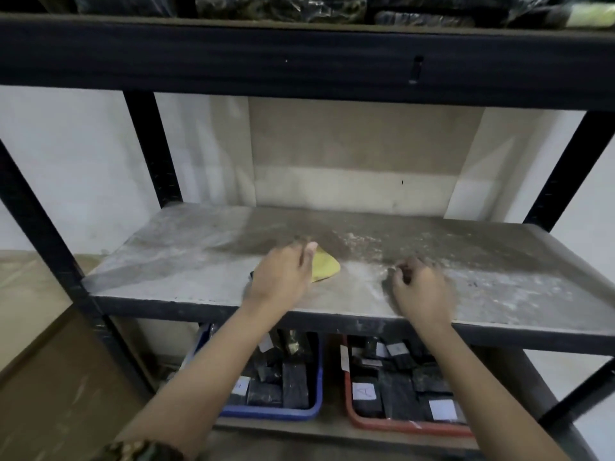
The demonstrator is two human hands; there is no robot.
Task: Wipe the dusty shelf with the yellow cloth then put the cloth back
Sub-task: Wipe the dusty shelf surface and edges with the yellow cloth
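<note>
The dusty grey shelf [186,261] spans the middle of the view, streaked with pale dust, thickest around its centre and right. A yellow cloth [324,269] lies on it near the middle front. My left hand [283,277] rests on top of the cloth, covering its left part, with the thumb lying along the cloth's upper edge. My right hand [421,289] hovers or rests on the shelf to the right of the cloth, fingers loosely curled, holding nothing.
Black metal uprights [151,148] frame the shelf, and a dark beam [299,61] of the shelf above hangs low overhead. Below sit a blue tray [312,407] and a red tray [349,410], both holding dark labelled packets. A wall stands behind.
</note>
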